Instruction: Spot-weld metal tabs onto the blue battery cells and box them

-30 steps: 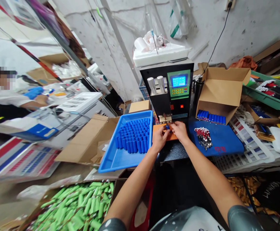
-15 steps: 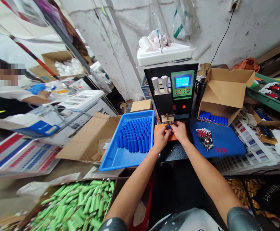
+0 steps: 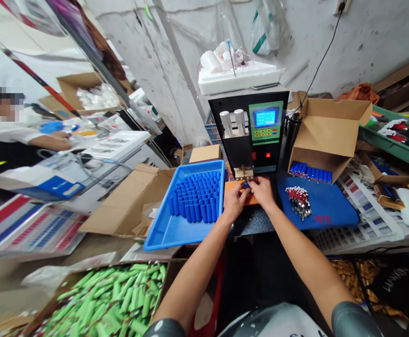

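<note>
Both hands meet under the welding head of a black spot-welding machine [image 3: 253,135] with a green panel and blue screen. My left hand [image 3: 235,202] and my right hand [image 3: 261,192] have their fingers pinched together on a small blue battery cell [image 3: 246,185], held over an orange pad [image 3: 233,187] just below the machine's electrode tips. A blue tray [image 3: 171,231] with several upright blue cells stands just left of my left hand. A pile of small red-and-silver connector leads [image 3: 298,202] lies on a blue cloth [image 3: 325,209] to the right of my right hand.
An open cardboard box [image 3: 325,133] with a row of blue cells sits right of the machine. A box of green cells [image 3: 113,299] is at lower left. Another person works at a bench on the far left. White trays and a green crate crowd the right side.
The hands stay pinched on the cell under the electrodes. The view has shifted slightly; the person at far left has moved a little.
</note>
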